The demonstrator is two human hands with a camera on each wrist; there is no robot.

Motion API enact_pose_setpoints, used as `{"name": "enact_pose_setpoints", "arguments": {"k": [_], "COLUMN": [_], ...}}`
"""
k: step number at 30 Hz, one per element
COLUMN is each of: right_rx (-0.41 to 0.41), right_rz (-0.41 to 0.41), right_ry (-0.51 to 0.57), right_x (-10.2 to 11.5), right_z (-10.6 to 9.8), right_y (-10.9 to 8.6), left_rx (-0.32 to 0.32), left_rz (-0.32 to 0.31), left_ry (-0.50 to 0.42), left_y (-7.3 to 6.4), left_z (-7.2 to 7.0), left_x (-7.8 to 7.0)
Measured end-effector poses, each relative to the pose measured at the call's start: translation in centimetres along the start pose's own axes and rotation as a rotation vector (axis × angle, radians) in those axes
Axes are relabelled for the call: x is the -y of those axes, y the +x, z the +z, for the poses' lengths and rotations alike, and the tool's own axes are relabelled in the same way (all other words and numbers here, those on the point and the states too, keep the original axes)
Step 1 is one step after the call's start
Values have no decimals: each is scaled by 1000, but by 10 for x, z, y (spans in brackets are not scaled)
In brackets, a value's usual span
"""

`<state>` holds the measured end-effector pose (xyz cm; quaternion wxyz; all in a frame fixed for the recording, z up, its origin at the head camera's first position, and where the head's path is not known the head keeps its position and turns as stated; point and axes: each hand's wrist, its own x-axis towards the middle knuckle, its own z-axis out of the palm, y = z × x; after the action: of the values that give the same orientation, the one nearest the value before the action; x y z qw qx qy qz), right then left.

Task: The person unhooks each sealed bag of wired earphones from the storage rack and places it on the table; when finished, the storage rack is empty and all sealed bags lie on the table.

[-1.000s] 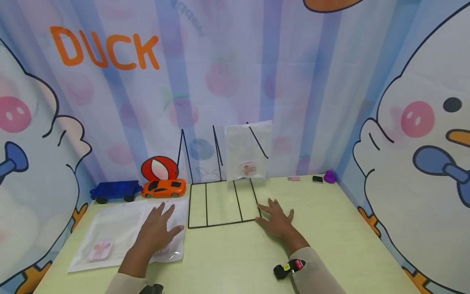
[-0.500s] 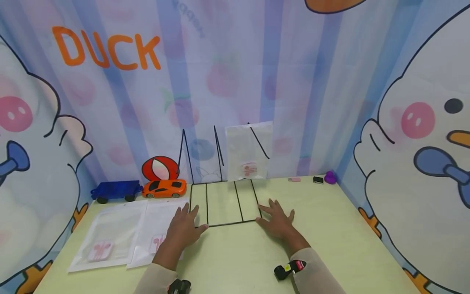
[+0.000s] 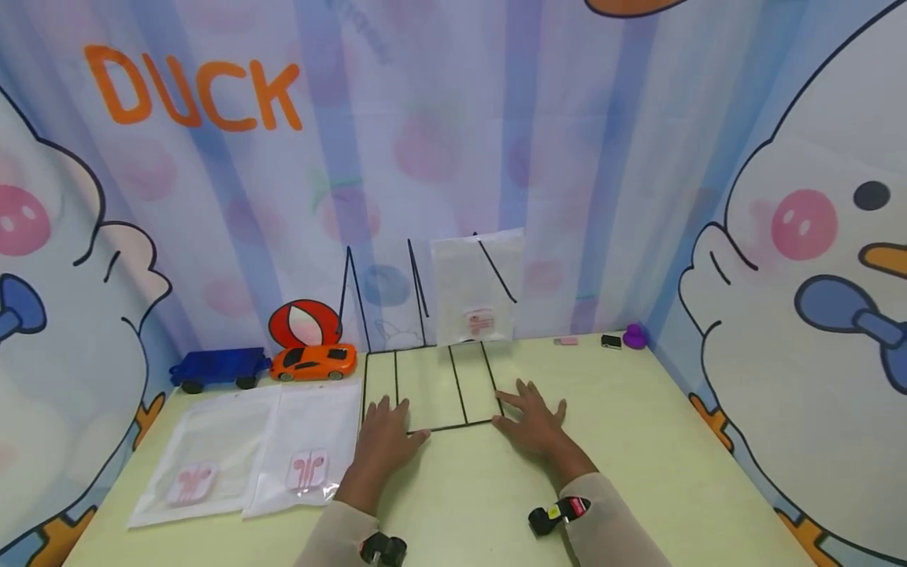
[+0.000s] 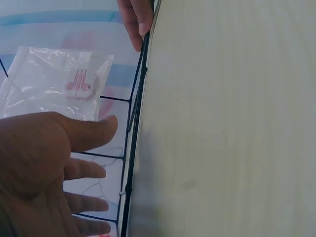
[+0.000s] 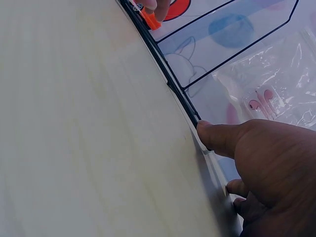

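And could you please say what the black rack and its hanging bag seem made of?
The black rack is probably coated metal wire, looking thin and straight; the hanging bag is likely glossy plastic film, as it shines and shows pink earphones through.

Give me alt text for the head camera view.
A person's left hand and right hand, fingers spread, are at the near corners of a black wire rack holding a white packet. Two earphone packets lie flat to the left on a pale table, a blue wagon and orange car behind.
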<state>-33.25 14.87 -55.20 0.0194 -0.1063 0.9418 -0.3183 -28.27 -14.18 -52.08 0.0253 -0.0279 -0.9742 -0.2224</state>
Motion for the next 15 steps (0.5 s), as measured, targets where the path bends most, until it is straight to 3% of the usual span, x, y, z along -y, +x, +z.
{"name": "enact_pose_setpoints", "arguments": {"k": [5,15], "right_rx": [8,6], "right_rz": [1,-1], "right_ry": [-7,-12], "right_x": [3,3], "right_z": [-1,-1], "right_y": [0,0], "left_rx": [-37,-57], "left_rz": [-15,-19], "left_ry": [25,-11], "left_y": [1,1], "left_z": [4,16], "left_x": [-2,-1]}}
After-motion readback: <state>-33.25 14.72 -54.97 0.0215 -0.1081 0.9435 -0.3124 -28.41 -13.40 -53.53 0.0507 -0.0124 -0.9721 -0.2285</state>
